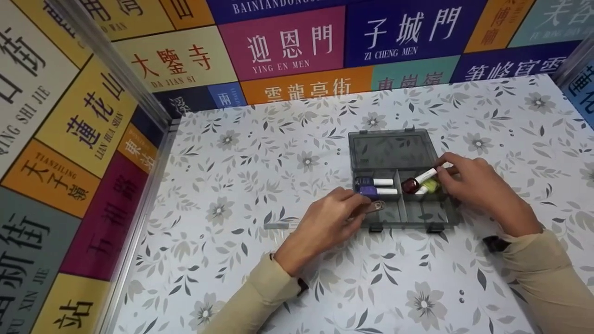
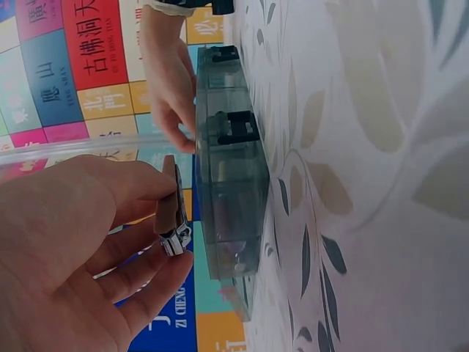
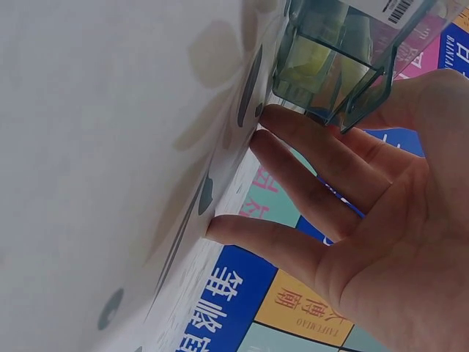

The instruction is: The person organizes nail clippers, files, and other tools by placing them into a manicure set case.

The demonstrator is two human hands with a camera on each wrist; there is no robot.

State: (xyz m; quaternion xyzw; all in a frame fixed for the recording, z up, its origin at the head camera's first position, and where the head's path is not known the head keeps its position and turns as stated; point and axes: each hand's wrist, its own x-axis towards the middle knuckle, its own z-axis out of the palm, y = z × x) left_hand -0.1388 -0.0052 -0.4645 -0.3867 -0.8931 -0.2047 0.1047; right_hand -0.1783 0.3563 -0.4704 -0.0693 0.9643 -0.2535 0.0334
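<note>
My left hand (image 1: pixel 332 218) pinches a nail clipper (image 2: pixel 174 213) with a brownish lever just in front of the box. The grey see-through box (image 1: pixel 392 153) lies open, its lid laid back. In its left part are a dark nail polish bottle (image 1: pixel 366 181) and a purple nail polish bottle (image 1: pixel 370 191), both white-capped. At the right side my right hand (image 1: pixel 482 188) pinches the white cap end of a dark red nail polish bottle (image 1: pixel 410 185), tilted over a yellow-green nail polish bottle (image 1: pixel 430 186). In the right wrist view, other fingers (image 3: pixel 271 238) touch the tabletop.
Left of the box, a clear plastic piece (image 1: pixel 277 226) lies partly behind my left hand. The table (image 1: pixel 222 260) has a floral cover. Panels with printed characters (image 1: pixel 283 46) stand along the back and left side.
</note>
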